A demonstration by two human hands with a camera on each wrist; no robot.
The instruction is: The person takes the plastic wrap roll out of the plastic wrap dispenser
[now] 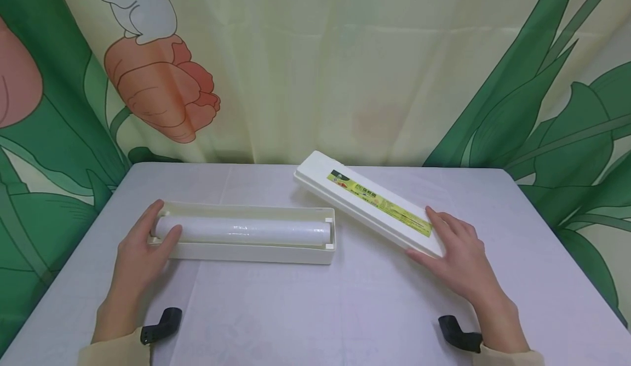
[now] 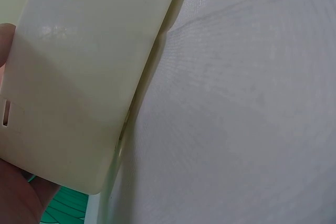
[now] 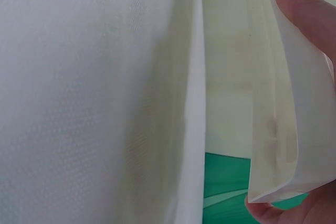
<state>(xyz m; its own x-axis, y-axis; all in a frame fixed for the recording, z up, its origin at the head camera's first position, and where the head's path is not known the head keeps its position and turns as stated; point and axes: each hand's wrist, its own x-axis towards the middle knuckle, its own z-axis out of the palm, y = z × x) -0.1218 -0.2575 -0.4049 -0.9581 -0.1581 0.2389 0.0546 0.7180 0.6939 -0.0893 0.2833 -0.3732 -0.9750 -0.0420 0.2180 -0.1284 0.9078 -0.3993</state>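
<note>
A long off-white plastic box [image 1: 256,253] lies uncovered at the left-centre of the table, a roll of cling film [image 1: 251,231] inside it. My left hand [image 1: 140,253] grips the box's left end, thumb over the near side and fingers at the far side. The lid [image 1: 315,170], white with a yellow-green label [image 1: 379,201], is tilted diagonally to the right of the box. Its near right end is held by my right hand [image 1: 458,253], thumb along one edge and fingers along the other. In the right wrist view, the lid's hollow underside [image 3: 275,145] hangs above the cloth.
A white cloth covers the table [image 1: 276,311]. Behind it hangs a cream curtain [image 1: 315,70] printed with green leaves, a carrot and a white animal. Black curved mounts [image 1: 165,325] stick out from both wrists.
</note>
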